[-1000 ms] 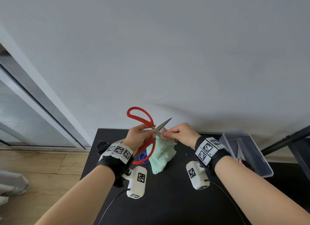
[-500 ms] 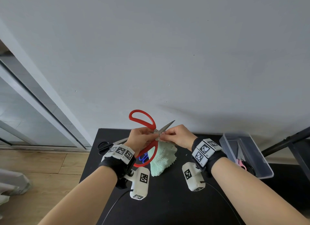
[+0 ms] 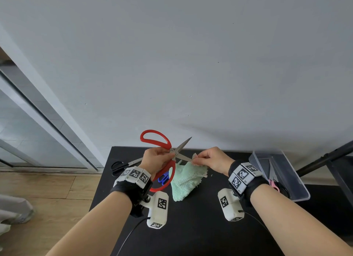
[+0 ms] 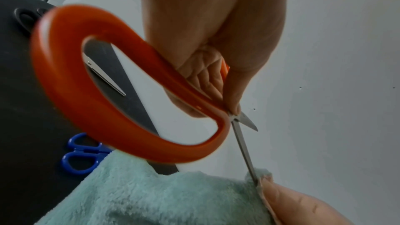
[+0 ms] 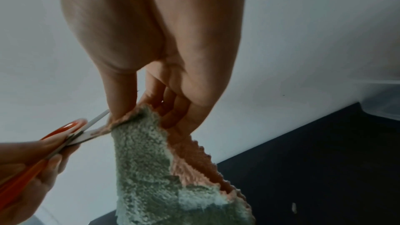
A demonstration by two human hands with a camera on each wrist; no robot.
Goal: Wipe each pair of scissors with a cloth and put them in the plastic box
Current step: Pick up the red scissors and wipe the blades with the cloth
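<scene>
My left hand [image 3: 158, 158] grips the red-handled scissors [image 3: 155, 139] near the pivot, blades spread apart above the black table [image 3: 191, 227]. One blade points up and right; my right hand [image 3: 208, 159] pinches the mint-green cloth [image 3: 186, 179] around the tip of the other. The cloth hangs down to the table. In the left wrist view the red handle loop [image 4: 93, 102] fills the middle and the lower blade [image 4: 244, 150] runs into the cloth [image 4: 151, 198]. The right wrist view shows my thumb and fingers [image 5: 121, 98] pinching the cloth [image 5: 147, 160] over the blade [image 5: 90, 136].
Small blue scissors [image 3: 163, 178] lie on the table under the red handle, and black-handled scissors [image 3: 122, 165] lie at the far left. The clear plastic box [image 3: 298, 187] stands at the right edge with pink-handled scissors [image 3: 274, 185] inside. A wall rises just behind the table.
The scissor blades have spread apart. My right hand has slid the pinched cloth rightwards from near the pivot out to the tip of the lower blade.
</scene>
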